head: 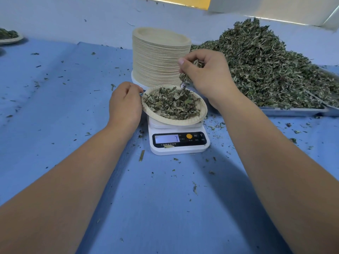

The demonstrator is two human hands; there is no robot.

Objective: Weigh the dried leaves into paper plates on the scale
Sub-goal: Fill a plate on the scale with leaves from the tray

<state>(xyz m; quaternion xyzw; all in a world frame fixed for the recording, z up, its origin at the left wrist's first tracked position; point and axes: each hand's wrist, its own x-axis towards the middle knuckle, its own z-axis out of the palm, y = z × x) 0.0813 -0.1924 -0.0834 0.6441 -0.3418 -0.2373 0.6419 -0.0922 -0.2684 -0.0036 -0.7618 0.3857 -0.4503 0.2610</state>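
A white digital scale (178, 143) stands in the middle of the blue table, its display lit. On it sits a paper plate (200, 117), tilted slightly, filled with dried leaves (171, 103). My left hand (124, 105) pinches the plate's left rim. My right hand (205, 76) hovers just above the plate's far edge and holds a pinch of dried leaves, some dangling down toward the plate. Behind the scale rises a tall stack of paper plates (160, 55).
A big heap of dried leaves (271, 66) lies on a metal tray (293, 111) at the right. Another filled plate (10, 36) sits at the far left. Leaf crumbs and a short stem (141, 155) litter the blue cloth (55, 107).
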